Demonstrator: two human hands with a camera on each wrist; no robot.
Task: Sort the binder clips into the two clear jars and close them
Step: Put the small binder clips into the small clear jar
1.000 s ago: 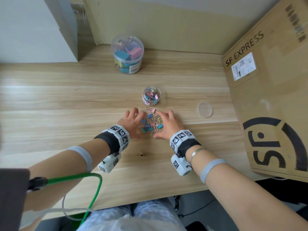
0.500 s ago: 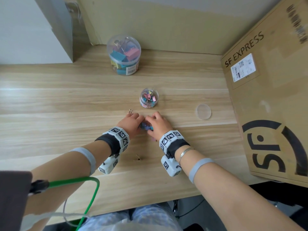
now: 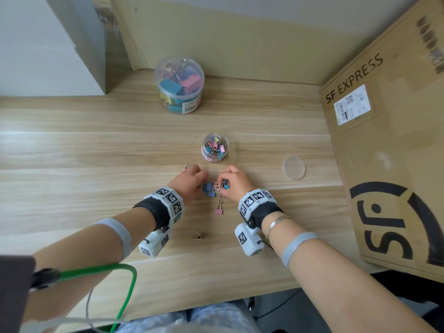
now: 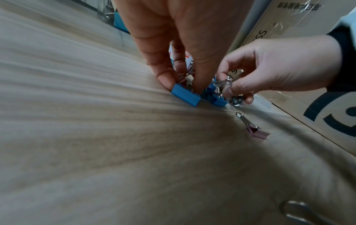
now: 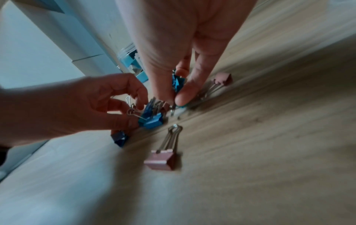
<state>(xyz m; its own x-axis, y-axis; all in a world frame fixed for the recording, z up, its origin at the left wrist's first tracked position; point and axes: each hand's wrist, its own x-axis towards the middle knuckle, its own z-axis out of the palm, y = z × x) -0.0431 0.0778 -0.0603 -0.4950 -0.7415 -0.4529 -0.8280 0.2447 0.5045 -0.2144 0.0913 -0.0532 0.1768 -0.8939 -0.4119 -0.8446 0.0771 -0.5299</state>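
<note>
Small binder clips lie in a cluster on the wooden table (image 3: 72, 188). My left hand (image 3: 200, 183) pinches a bunch of blue clips (image 4: 185, 95) against the table. My right hand (image 3: 223, 182) pinches another blue clip (image 5: 178, 83) between thumb and fingers, close beside the left. A pink clip (image 3: 218, 209) lies loose just in front of the hands, and another pink clip (image 3: 187, 167) lies beyond the left hand. The small clear jar (image 3: 215, 147) stands uncovered behind the hands, partly filled with small clips. Its round clear lid (image 3: 294, 167) lies flat to the right. The large clear jar (image 3: 179, 85) holds big clips at the back.
A big SF Express cardboard box (image 3: 384, 152) fills the right side of the table. A small gold triangular piece (image 3: 197, 235) lies near the front edge between my wrists. A dark blue clip (image 5: 120, 137) sits under my left hand. A wall runs along the back.
My hands, first spread flat around the pile, have drawn together and now pinch blue clips. The pile is smaller, and a pink clip lies alone in front.
</note>
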